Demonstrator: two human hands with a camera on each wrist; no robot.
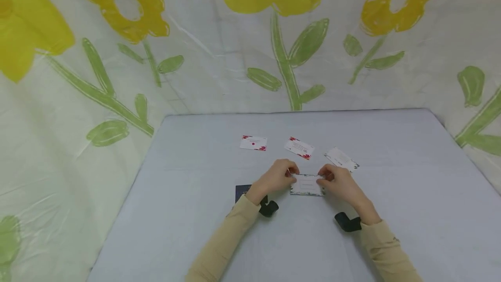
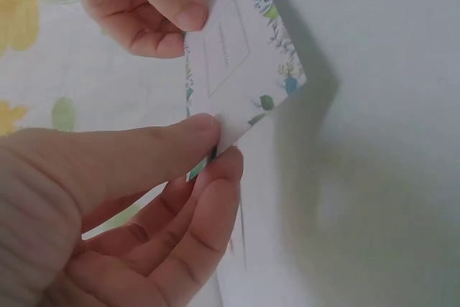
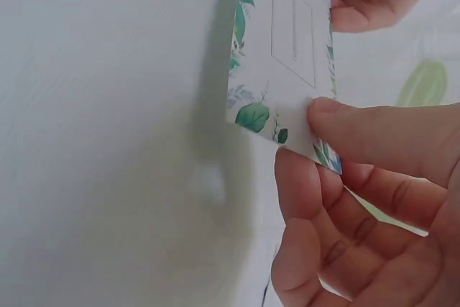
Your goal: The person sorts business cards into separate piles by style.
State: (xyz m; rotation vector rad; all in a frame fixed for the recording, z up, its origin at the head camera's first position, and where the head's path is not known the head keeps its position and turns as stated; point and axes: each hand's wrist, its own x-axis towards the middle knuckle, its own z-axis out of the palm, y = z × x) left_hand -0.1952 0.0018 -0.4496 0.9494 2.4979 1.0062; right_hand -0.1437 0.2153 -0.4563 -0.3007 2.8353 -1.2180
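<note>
A white card [image 1: 307, 184] bordered with green and blue leaves is held up between both hands. My left hand [image 1: 277, 175] pinches its left end, thumb on the printed face and fingers behind, as the left wrist view shows. At the opposite end my right hand [image 1: 341, 182] pinches it the same way. A thin rectangle outline frames small text on the card [image 3: 291, 41] in the right wrist view. The card casts a shadow on the white tabletop. Just behind the right hand lies a white card with leafy corners [image 1: 341, 159].
Two white cards with red flowers, a left one [image 1: 253, 143] and a tilted one [image 1: 299, 148], lie farther back on the table [image 1: 188, 229]. A dark blue booklet [image 1: 242, 191] is partly hidden under the left forearm. A flower-printed curtain [image 1: 219, 86] hangs behind the table.
</note>
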